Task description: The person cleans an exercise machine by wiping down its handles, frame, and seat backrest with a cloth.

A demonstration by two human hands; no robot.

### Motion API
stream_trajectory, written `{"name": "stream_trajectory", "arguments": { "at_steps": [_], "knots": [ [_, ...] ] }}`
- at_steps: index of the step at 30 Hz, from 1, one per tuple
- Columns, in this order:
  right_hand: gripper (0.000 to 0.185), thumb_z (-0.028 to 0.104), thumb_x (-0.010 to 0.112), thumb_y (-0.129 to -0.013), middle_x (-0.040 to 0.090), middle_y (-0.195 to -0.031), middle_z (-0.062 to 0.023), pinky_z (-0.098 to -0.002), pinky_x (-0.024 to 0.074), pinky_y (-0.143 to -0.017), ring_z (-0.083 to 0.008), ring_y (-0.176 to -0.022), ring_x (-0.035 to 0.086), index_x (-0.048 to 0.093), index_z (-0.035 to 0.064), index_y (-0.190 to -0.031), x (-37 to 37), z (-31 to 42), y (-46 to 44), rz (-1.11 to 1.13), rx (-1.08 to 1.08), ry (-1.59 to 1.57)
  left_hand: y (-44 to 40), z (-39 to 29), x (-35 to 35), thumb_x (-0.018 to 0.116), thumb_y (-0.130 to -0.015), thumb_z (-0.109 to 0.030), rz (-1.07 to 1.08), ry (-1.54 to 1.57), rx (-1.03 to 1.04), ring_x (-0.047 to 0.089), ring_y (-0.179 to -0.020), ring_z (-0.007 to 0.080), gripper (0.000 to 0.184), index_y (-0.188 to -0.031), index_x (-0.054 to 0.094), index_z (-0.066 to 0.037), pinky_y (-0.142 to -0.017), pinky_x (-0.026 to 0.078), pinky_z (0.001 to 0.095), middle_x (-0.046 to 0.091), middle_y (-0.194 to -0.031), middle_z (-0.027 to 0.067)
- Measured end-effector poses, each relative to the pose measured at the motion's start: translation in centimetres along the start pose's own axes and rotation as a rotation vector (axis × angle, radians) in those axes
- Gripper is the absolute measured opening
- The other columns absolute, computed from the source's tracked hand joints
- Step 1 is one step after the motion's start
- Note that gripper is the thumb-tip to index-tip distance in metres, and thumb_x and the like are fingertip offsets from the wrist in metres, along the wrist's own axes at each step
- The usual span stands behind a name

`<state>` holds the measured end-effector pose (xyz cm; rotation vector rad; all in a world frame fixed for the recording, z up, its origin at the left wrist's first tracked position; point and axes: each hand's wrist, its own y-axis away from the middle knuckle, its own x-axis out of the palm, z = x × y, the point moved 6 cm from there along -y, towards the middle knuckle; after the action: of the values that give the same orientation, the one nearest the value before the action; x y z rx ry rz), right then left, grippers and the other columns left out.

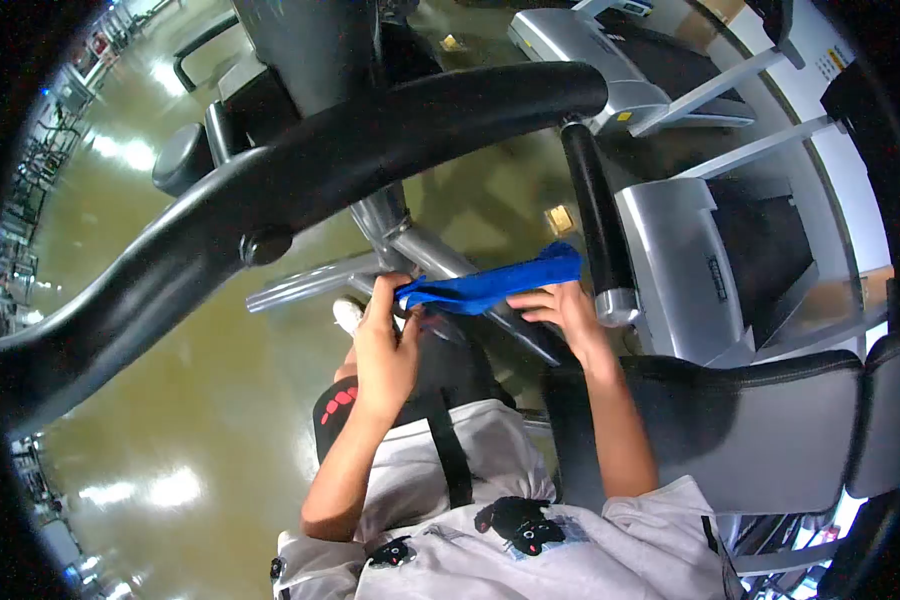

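Observation:
A blue cloth, drawn out into a narrow folded strip, stretches between my hands above my lap. My left hand is closed on its left end, pinching it between thumb and fingers. At the cloth's right end, my right hand holds it from below. Some fingers of that hand point left under the strip, and the cloth partly covers the rest. Just right of my right hand hangs a black handle with a silver end cap, part of an exercise machine.
A thick black curved machine arm crosses in front of me. Below it run silver frame tubes. A grey padded seat lies to my right. Treadmills stand beyond it, and a yellow item is on the floor.

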<state>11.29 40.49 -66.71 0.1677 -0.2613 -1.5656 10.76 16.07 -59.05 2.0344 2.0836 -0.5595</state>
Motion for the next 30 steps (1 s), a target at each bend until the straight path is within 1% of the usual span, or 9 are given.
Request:
{"name": "stream_trajectory", "arguments": {
  "at_steps": [4,9,17,21,24,27,28,29,30],
  "knots": [
    [0.063,0.057,0.035,-0.092,0.047,-0.133,-0.0088,-0.0436,0.037,-0.101,-0.0253,-0.121,0.046,0.04,0.0092,-0.132,4.4,4.9,-4.8,0.168,-0.242,-0.812,-2.6,-0.7,0.0,0.056,-0.084,0.006,-0.038,0.205,0.006,0.059,-0.07,0.0129,0.027,-0.108,0.048,-0.004,-0.061,0.046,0.0247,0.06,-0.085,0.009],
    [0.055,0.053,0.039,-0.091,0.051,-0.128,-0.006,-0.0427,0.0342,-0.103,-0.025,-0.116,0.048,0.049,0.0121,-0.126,9.7,10.1,-10.0,0.079,-0.334,-1.186,-4.6,-1.4,-1.0,0.055,-0.088,0.002,-0.211,0.286,0.097,0.059,-0.073,0.012,0.02,-0.106,0.046,-0.002,-0.062,0.046,0.0231,0.061,-0.087,0.0077],
    [0.051,0.049,0.037,-0.094,0.054,-0.125,-0.0086,-0.0411,0.0376,-0.1,-0.0263,-0.112,0.051,0.051,0.0098,-0.124,10.5,12.3,-14.6,0.182,-0.407,-1.416,-5.0,1.9,0.0,0.053,-0.092,-0.006,-0.002,0.221,-0.031,0.065,-0.079,0.0168,0.017,-0.108,0.045,-0.004,-0.066,0.05,0.0248,0.062,-0.092,0.0094],
    [0.057,0.055,0.038,-0.093,0.05,-0.128,-0.0076,-0.0377,0.0347,-0.102,-0.0237,-0.115,0.048,0.047,0.0092,-0.127,12.5,11.9,-13.2,-0.352,-0.267,-1.242,-4.8,2.5,0.1,0.051,-0.094,-0.008,-0.062,0.346,-0.081,0.064,-0.077,0.0176,0.02,-0.111,0.041,-0.005,-0.066,0.05,0.0258,0.06,-0.095,0.0096],
    [0.058,0.046,0.036,-0.095,0.037,-0.14,-0.0128,-0.0366,0.0227,-0.107,-0.0234,-0.128,0.033,0.033,0.0053,-0.136,17.9,5.9,-13.1,-0.576,-0.217,-0.539,-3.8,5.5,-0.3,0.047,-0.095,-0.01,-0.218,0.568,-0.371,0.061,-0.076,0.0152,0.024,-0.116,0.035,-0.009,-0.071,0.05,0.0276,0.056,-0.094,0.0091],
    [0.057,0.038,0.033,-0.096,0.032,-0.143,-0.0197,-0.0383,0.0152,-0.111,-0.0258,-0.134,0.026,0.029,-0.0007,-0.138,21.9,2.1,-12.6,-0.535,-0.195,-0.145,-1.8,17.0,-0.1,0.052,-0.091,-0.01,-0.273,0.557,-0.396,0.057,-0.086,0.0136,0.036,-0.124,0.037,-0.011,-0.073,0.05,0.0251,0.052,-0.11,0.008],
    [0.056,0.037,0.033,-0.096,0.032,-0.142,-0.0204,-0.0384,0.0167,-0.11,-0.0264,-0.133,0.027,0.029,-0.001,-0.138,22.7,2.1,-11.0,-0.465,-0.148,-0.136,-3.2,15.8,0.6,0.045,-0.095,-0.032,0.003,0.389,-0.602,0.052,-0.112,0.0289,0.038,-0.126,0.044,-0.011,-0.091,0.044,0.0396,0.05,-0.126,0.0093],
    [0.055,0.036,0.033,-0.096,0.033,-0.141,-0.0211,-0.0386,0.0182,-0.11,-0.0271,-0.132,0.029,0.03,-0.0012,-0.137,23.2,2.2,-9.1,-0.397,-0.101,-0.129,-3.8,8.0,0.5,0.05,-0.091,-0.025,0.107,0.272,-0.192,0.047,-0.119,0.0248,0.043,-0.131,0.04,-0.013,-0.097,0.04,0.0404,0.049,-0.125,0.0118],
    [0.055,0.035,0.033,-0.096,0.034,-0.14,-0.0219,-0.0388,0.0197,-0.109,-0.0277,-0.131,0.03,0.03,-0.0015,-0.137,23.5,2.3,-7.3,-0.331,-0.054,-0.123,-3.3,9.6,0.9,0.047,-0.093,-0.031,0.04,0.748,-0.345,0.047,-0.119,0.0293,0.039,-0.127,0.044,-0.013,-0.098,0.038,0.043,0.049,-0.127,0.0112]
  ]
}}
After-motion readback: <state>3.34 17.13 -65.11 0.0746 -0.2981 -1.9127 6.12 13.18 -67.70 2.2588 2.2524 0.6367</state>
